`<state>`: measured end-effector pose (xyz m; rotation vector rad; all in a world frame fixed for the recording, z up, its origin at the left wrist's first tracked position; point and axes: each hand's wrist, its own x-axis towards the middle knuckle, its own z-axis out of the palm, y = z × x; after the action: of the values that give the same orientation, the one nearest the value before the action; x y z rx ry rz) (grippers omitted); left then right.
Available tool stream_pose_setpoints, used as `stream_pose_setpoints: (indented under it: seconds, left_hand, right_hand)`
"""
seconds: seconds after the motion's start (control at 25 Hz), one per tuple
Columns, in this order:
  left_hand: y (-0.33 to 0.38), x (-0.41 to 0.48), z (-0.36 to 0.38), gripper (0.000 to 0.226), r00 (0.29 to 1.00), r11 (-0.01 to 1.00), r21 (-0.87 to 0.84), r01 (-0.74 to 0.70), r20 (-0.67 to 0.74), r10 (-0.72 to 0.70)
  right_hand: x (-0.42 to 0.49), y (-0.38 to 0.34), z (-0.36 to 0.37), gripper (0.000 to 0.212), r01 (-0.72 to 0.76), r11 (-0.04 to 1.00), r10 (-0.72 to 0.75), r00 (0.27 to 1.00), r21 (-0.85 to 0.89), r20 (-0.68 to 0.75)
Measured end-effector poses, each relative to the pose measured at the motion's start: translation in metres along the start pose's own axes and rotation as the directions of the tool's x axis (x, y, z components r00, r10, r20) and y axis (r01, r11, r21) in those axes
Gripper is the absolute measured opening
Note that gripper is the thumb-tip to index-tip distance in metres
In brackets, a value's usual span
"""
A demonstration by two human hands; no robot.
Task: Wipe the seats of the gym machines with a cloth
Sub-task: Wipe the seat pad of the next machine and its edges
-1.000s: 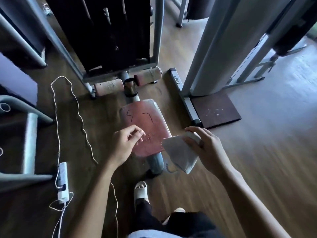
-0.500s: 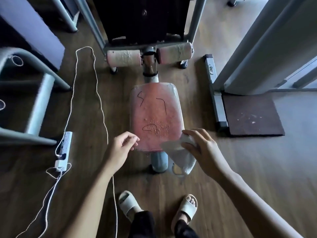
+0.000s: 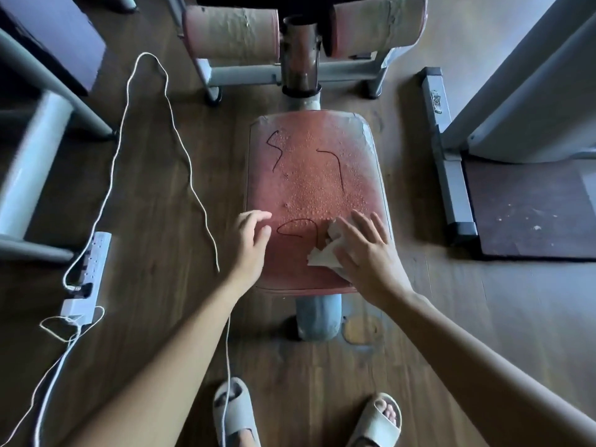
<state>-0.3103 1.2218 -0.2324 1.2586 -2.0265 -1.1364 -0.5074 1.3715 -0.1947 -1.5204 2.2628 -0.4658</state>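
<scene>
Seemingly barely begun: a pale cloth (image 3: 322,257) is pressed onto the red seat's (image 3: 309,140) near right part by the flat-fingered right hand (image 3: 367,250), the left hand (image 3: 251,241) is rested empty and relaxed at its edge, and droplets (image 3: 309,195) and dark marks (image 3: 340,175) are left unwiped.

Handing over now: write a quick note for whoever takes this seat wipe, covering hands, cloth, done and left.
Right hand: fingers flat, pressing the cloth onto the near right part of the red seat.
Left hand: relaxed, holding nothing, at the seat's near left edge.
Done: cloth placed on the seat; no wiped patch shows.
Left: droplets and dark marks cover the seat; wipe all of it.
</scene>
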Motion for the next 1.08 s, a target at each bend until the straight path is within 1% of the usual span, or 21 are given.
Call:
stream_pose_setpoints:
  seconds: [0.08,0.16,0.2,0.28,0.4,0.52,0.56,0.6,0.64,0.68,0.72,0.76,0.8,0.84,0.92,1.0,1.08]
  left_hand:
    - [-0.020,0.012,0.012,0.036,0.999,0.999,-0.022,-0.024,-0.026,0.024]
    - [-0.039,0.020,0.018,0.043,0.999,0.999,-0.045,-0.017,-0.036,0.016]
    - [-0.047,0.022,0.019,0.046,0.999,0.999,-0.039,-0.024,-0.032,0.023]
    - [-0.056,0.022,0.023,0.051,0.997,0.996,0.030,-0.079,-0.016,0.079]
    - [-0.056,0.018,0.026,0.050,0.986,0.982,0.103,-0.161,-0.027,0.165]
    - [-0.056,0.018,0.025,0.050,0.987,0.979,0.130,-0.155,-0.025,0.160]
    - [-0.056,0.018,0.025,0.050,0.988,0.980,0.127,-0.150,-0.019,0.154]
    - [-0.056,0.018,0.026,0.050,0.988,0.981,0.122,-0.150,-0.017,0.153]
    - [-0.056,0.018,0.026,0.049,0.987,0.980,0.121,-0.159,-0.020,0.162]
    - [-0.056,0.017,0.026,0.049,0.983,0.976,0.126,-0.175,-0.025,0.180]
    - [-0.056,0.018,0.025,0.049,0.980,0.972,0.135,-0.193,-0.026,0.199]
    - [-0.056,0.018,0.024,0.048,0.977,0.968,0.143,-0.205,-0.029,0.211]
    - [-0.056,0.018,0.024,0.048,0.976,0.967,0.148,-0.208,-0.034,0.215]
    - [-0.056,0.018,0.024,0.048,0.976,0.966,0.156,-0.204,-0.041,0.213]
    - [-0.056,0.017,0.026,0.048,0.977,0.967,0.165,-0.196,-0.057,0.208]
    - [-0.055,0.017,0.027,0.047,0.977,0.972,0.128,-0.196,-0.065,0.205]
    - [-0.058,0.018,0.028,0.047,0.975,0.972,0.116,-0.204,-0.069,0.213]
  right_hand:
    - [0.011,0.005,0.020,0.064,-0.097,0.992,0.099,0.995,-0.078,0.022]
    - [0.014,0.001,0.032,0.069,-0.163,0.984,0.161,0.987,-0.079,-0.021]
    - [0.010,-0.005,0.036,0.069,-0.184,0.981,0.180,0.982,-0.063,-0.065]
    - [-0.003,-0.019,0.046,0.071,-0.177,0.983,0.171,0.977,-0.040,-0.125]
    - [-0.020,-0.027,0.045,0.071,-0.143,0.984,0.159,0.975,0.104,-0.158]
    - [-0.017,-0.025,0.014,0.060,-0.139,0.944,0.223,0.937,0.298,-0.268]
    - [-0.017,-0.028,0.003,0.058,-0.120,0.938,0.226,0.923,0.325,-0.311]
    - [-0.020,-0.031,-0.005,0.057,-0.089,0.946,0.199,0.918,0.313,-0.343]
    - [-0.023,-0.035,-0.008,0.056,-0.071,0.960,0.165,0.927,0.272,-0.338]
    - [-0.027,-0.037,-0.008,0.054,-0.095,0.975,0.151,0.947,0.202,-0.284]
    - [-0.030,-0.039,-0.004,0.053,-0.161,0.980,0.181,0.963,0.115,-0.200]
    - [-0.033,-0.039,0.002,0.053,-0.231,0.972,0.234,0.964,0.037,-0.128]
    - [-0.033,-0.038,0.010,0.055,-0.273,0.962,0.272,0.959,0.002,-0.083]
    - [-0.030,-0.037,0.019,0.056,-0.268,0.964,0.268,0.961,0.007,-0.063]
    - [-0.017,-0.032,0.037,0.060,-0.150,0.989,0.149,0.988,-0.006,-0.046]
    - [-0.004,-0.023,0.052,0.064,-0.029,0.995,0.025,0.999,-0.095,-0.038]
    - [0.005,-0.009,0.059,0.063,0.001,0.993,-0.009,0.997,-0.118,-0.072]
